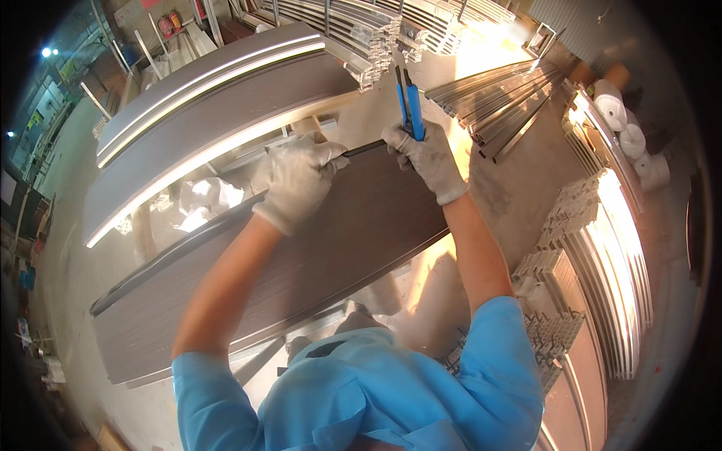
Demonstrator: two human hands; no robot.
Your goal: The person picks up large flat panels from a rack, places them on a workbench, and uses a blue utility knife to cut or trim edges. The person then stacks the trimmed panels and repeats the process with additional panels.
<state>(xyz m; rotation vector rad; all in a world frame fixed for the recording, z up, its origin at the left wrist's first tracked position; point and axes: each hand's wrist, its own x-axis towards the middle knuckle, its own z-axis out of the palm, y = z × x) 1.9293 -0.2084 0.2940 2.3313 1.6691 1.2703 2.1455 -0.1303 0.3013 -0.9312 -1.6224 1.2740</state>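
Note:
A long dark brown panel [338, 218] lies across in front of me. My left hand [299, 179], in a whitish work glove, is closed at the panel's far edge, its fingers pinching a thin black strip [364, 149] that runs along that edge. Gloved the same way, my right hand [430, 159] is at the panel's far right corner. It grips a blue-handled tool [412, 111] that looks like pliers or cutters, with its narrow end pointing up and away. The right fingertips are beside the strip's end; whether they touch it I cannot tell.
Beyond the panel lie further long panels [226, 98] with bright edges. Crumpled white wrapping [209, 197] sits left of my left hand. Metal bars [496, 101] lie at the far right. Stacked profiles [590, 225] and white rolls [630, 128] stand along the right side.

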